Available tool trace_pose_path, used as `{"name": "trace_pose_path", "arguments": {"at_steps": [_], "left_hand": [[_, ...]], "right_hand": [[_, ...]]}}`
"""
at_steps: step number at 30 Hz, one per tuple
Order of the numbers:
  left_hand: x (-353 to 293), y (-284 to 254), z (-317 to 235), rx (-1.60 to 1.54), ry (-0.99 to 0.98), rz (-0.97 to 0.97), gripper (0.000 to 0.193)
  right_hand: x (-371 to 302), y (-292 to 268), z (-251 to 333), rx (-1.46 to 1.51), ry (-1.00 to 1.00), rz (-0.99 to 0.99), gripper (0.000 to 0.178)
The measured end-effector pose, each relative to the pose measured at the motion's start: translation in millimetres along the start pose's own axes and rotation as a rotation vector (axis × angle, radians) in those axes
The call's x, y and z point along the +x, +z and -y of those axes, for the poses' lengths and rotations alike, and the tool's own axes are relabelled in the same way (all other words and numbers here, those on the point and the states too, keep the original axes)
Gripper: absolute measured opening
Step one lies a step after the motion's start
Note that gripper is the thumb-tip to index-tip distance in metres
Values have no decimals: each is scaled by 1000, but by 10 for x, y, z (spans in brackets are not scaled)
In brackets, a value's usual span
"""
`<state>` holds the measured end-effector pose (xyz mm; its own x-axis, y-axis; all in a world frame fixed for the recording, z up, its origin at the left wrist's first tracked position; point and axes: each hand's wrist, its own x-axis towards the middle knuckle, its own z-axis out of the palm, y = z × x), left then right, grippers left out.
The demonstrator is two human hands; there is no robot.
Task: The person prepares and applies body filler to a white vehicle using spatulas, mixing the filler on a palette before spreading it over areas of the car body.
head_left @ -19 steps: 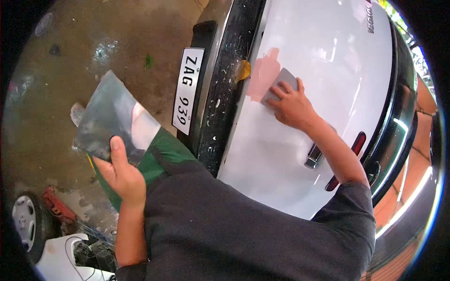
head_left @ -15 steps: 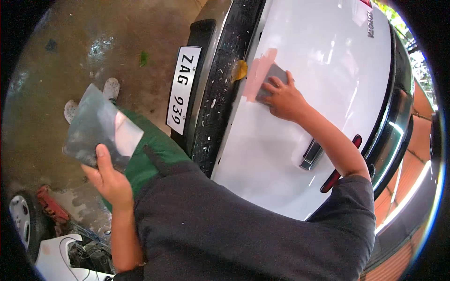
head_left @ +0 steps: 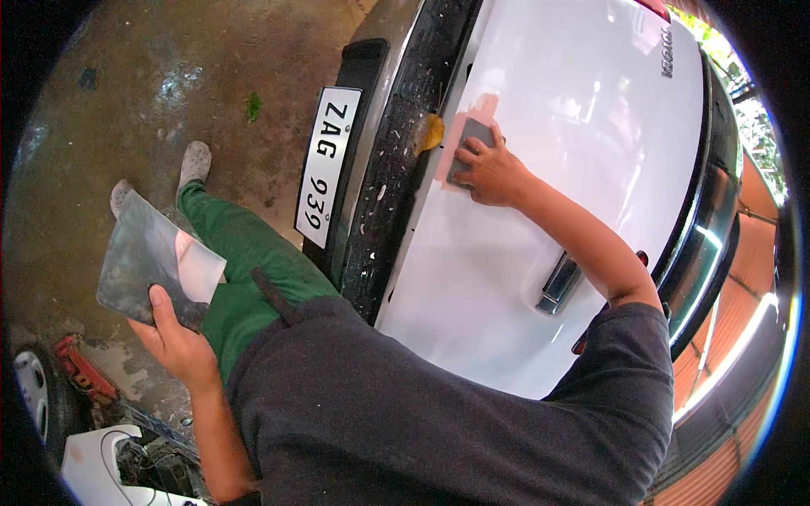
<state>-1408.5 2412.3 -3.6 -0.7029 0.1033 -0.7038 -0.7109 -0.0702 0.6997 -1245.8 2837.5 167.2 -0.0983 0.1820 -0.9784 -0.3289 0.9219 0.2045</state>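
Note:
My right hand [head_left: 494, 173] presses a flat, dark grey rectangular piece [head_left: 474, 133] against the white rear door [head_left: 540, 110] of a vehicle, its fingers bent over the piece. Around and partly under it lies a smeared pink filler patch [head_left: 486, 104], near the door's lower edge. My left hand [head_left: 179, 341] grips a thin, glossy grey sheet [head_left: 139, 253] by its near edge, thumb on top. A pale pinkish area shows at the sheet's right side; whether it is material or a reflection I cannot tell. The sheet is held away from the vehicle, over my legs.
Beside the door runs a black bumper [head_left: 384, 177] with a yellow leaf [head_left: 430, 133] on it and a licence plate [head_left: 327, 164]. A door handle [head_left: 558, 285] sits nearer me. A wheel [head_left: 38, 392], a red metal object [head_left: 86, 371] and a white car part [head_left: 89, 455] are at lower left.
My right hand and the dark piece have shifted slightly left, toward the door's lower edge. My left hand and the sheet have moved left and slightly nearer me.

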Motion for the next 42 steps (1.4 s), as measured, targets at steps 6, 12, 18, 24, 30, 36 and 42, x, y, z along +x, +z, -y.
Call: {"name": "trace_pose_path", "arguments": {"at_steps": [6,12,18,24,30,36,42], "left_hand": [[5,5,-33,25,-4,-22,45],[29,-81,7,-32,-7,-27,45],[31,-58,-50,19,-38,-61,45],[-9,-26,-70,35,-24,-53,45],[23,8,-81,27,-12,-18,44],[-9,-62,-48,77,-55,3,53],[7,-52,4,18,-29,19,52]], "right_hand": [[-83,7,9,-20,-7,75,33],[-199,-138,-5,36,17,60,36],[-53,65,102,6,-37,-83,37],[-25,195,134,-29,-13,-107,35],[-199,-175,31,-13,-21,189,36],[-360,-403,-173,-3,48,162,38],[-417,-418,-288,36,79,118,43]]}}
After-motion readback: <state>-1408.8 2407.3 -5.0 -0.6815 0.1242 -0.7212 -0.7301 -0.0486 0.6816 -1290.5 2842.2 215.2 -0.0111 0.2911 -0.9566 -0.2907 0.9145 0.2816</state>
